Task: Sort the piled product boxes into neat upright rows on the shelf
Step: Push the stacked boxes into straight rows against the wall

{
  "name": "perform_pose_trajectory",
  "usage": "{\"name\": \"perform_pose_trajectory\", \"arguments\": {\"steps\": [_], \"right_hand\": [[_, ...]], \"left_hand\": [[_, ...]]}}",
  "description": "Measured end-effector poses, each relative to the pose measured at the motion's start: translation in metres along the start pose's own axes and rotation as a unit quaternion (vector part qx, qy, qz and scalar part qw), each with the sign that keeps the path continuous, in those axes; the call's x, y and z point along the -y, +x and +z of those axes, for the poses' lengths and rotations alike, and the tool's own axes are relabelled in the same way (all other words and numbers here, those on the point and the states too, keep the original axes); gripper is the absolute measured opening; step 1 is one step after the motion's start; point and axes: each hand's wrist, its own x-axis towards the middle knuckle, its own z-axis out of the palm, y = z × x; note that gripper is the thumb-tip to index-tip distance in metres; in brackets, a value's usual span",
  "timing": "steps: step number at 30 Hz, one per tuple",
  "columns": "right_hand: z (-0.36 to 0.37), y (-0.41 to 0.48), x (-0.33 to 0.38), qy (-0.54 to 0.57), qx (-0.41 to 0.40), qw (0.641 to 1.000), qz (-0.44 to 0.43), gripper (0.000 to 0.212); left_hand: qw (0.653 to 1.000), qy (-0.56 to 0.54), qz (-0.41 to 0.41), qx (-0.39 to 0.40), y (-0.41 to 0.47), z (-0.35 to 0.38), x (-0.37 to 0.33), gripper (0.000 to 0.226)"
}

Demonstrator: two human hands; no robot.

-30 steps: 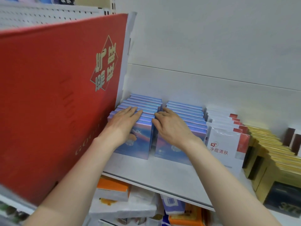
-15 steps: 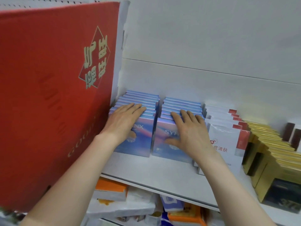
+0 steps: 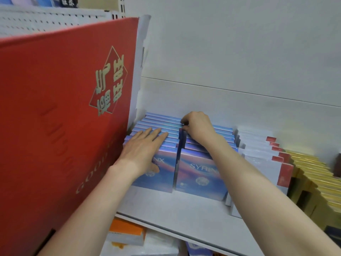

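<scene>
White shelf [image 3: 166,209], plain white wall behind. Blue boxes [image 3: 199,178] stand upright in two rows under my fingers. Left hand [image 3: 142,150]: flat, fingers straight, pressing the left row's top edges. Right hand [image 3: 198,126]: fingers curled, pinching a rear box's corner beside the gap. Judgement: blue rows nearly done, only squaring up left. White boxes [image 3: 258,163] and gold boxes [image 3: 313,172], right of my right hand, already stand in rows. Red carton [image 3: 55,108] hides everything left of my left fingers.
</scene>
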Motion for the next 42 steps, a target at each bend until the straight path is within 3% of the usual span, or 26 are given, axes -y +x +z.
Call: {"name": "perform_pose_trajectory", "arguments": {"steps": [9,15,20,23,25,29,34,40,42], "right_hand": [[-0.003,0.003,0.004,0.051,0.019,0.999,0.003,0.017],[-0.002,-0.002,0.010,0.028,0.001,0.999,0.023,0.019],[-0.011,-0.013,0.005,0.045,0.009,0.999,-0.005,0.022],[-0.022,-0.048,0.000,0.030,-0.055,0.997,-0.039,0.034],[-0.023,-0.090,-0.005,0.003,-0.099,0.994,-0.045,0.054],[0.001,-0.160,-0.004,-0.083,-0.093,0.992,-0.022,0.088],[0.008,-0.141,-0.013,-0.119,-0.299,0.943,-0.085,0.045],[0.015,-0.084,-0.030,-0.129,-0.353,0.927,0.009,0.048],[0.016,-0.081,-0.031,-0.121,-0.376,0.919,0.003,0.049]], "left_hand": [[1.000,-0.004,-0.005,-0.005,0.001,0.002,-0.001,0.110],[1.000,-0.002,-0.007,0.006,0.003,0.000,-0.002,0.111],[1.000,0.000,-0.008,0.013,0.001,-0.002,-0.002,0.112],[0.999,0.035,-0.012,0.013,-0.001,-0.002,-0.003,0.112],[0.998,0.062,-0.014,0.008,-0.004,-0.001,-0.005,0.111],[0.999,0.035,-0.018,0.002,-0.003,-0.001,-0.006,0.111],[1.000,0.014,-0.015,-0.002,0.006,0.000,-0.003,0.115],[1.000,0.009,-0.007,-0.008,0.006,0.001,-0.002,0.116],[1.000,0.002,-0.005,-0.008,0.006,0.001,-0.002,0.116]]}}
